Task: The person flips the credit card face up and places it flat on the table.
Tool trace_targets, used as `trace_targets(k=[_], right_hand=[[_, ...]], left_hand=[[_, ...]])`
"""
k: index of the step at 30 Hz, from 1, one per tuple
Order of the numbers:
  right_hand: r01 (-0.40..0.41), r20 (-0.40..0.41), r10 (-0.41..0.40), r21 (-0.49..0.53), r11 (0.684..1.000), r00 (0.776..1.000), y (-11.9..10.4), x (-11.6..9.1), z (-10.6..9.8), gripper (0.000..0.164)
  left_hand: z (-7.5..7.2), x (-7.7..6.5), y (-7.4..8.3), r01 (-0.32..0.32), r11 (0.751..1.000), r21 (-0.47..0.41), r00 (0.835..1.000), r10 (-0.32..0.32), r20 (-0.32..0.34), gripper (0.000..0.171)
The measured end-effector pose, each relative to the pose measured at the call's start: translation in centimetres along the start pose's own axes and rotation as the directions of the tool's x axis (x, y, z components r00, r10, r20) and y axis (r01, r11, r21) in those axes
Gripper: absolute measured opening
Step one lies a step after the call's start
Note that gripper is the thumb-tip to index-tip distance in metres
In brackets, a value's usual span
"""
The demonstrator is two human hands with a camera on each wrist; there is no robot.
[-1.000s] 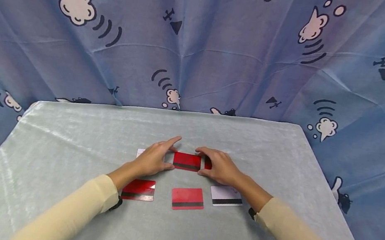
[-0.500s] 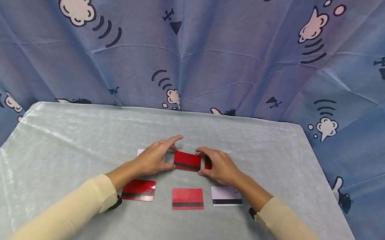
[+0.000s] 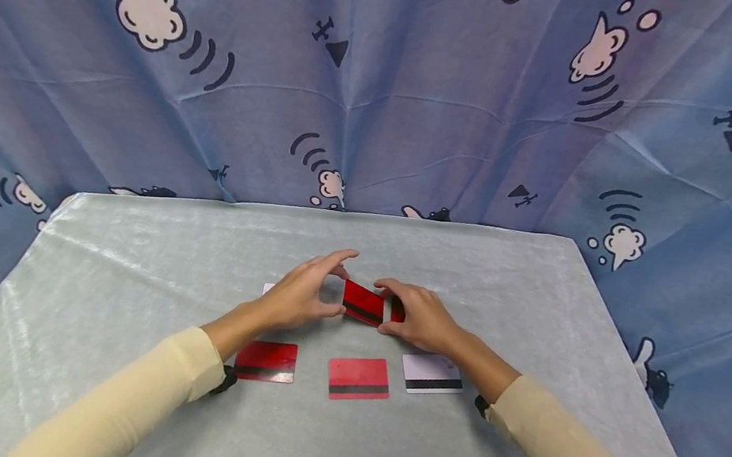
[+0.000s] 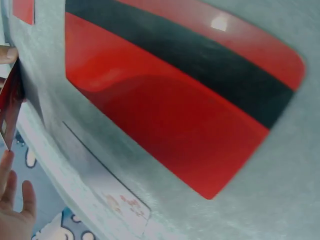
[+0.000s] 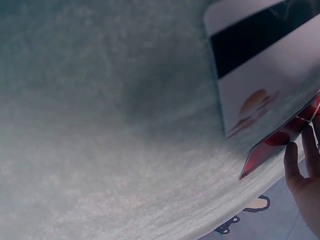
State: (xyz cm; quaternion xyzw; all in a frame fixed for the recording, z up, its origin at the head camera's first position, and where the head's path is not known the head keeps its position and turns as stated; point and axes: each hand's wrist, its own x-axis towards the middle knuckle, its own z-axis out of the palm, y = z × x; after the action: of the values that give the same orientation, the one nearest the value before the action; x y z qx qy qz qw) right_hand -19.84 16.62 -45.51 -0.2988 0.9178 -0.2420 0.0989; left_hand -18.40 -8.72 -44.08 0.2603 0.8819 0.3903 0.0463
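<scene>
My left hand (image 3: pixel 298 296) holds a red card (image 3: pixel 363 303) with a dark stripe at its left end, thumb at the near edge, fingers at the far edge. That end is raised, so the card slants. At its right end is my right hand (image 3: pixel 422 317), thumb and fingers arched around a second, darker red card (image 3: pixel 398 310), mostly hidden under the palm. The right wrist view shows this red card (image 5: pixel 270 150) tilted, with fingers (image 5: pixel 291 160) against its edge. In the left wrist view the held card (image 4: pixel 10 110) stands between thumb and fingers.
Nearer the body lie a red striped card (image 3: pixel 266 361), a pinkish-red card (image 3: pixel 358 378) and a white card (image 3: pixel 432 373). Another white card (image 4: pixel 110 185) lies past the left wrist, mostly hidden in the head view. A blue patterned curtain (image 3: pixel 386 104) hangs behind the grey cloth-covered table (image 3: pixel 190 249).
My left hand has moved slightly right and away, lifting the left end of the middle red card, which now slants instead of lying level. My right hand has barely moved.
</scene>
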Motion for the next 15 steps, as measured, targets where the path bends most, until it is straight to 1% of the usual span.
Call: trace_targets(k=[3, 10, 15], right_hand=[[-0.008, 0.003, 0.008, 0.001, 1.0, 1.0, 0.01, -0.03, -0.02, 0.069], [-0.005, 0.003, 0.005, 0.002, 1.0, 1.0, 0.02, 0.0, -0.1, 0.07], [0.002, 0.001, -0.002, 0.0, 1.0, 1.0, 0.11, 0.0, -0.1, 0.071]], left_hand=[[-0.05, 0.15, 0.27, -0.004, 1.0, -0.01, 1.0, 0.004, -0.001, 0.086], [-0.01, 0.49, 0.64, -0.06, 0.998, -0.033, 0.998, 0.059, -0.028, 0.085], [0.04, 0.67, 0.93, -0.076, 0.996, -0.038, 0.997, 0.075, -0.035, 0.085]])
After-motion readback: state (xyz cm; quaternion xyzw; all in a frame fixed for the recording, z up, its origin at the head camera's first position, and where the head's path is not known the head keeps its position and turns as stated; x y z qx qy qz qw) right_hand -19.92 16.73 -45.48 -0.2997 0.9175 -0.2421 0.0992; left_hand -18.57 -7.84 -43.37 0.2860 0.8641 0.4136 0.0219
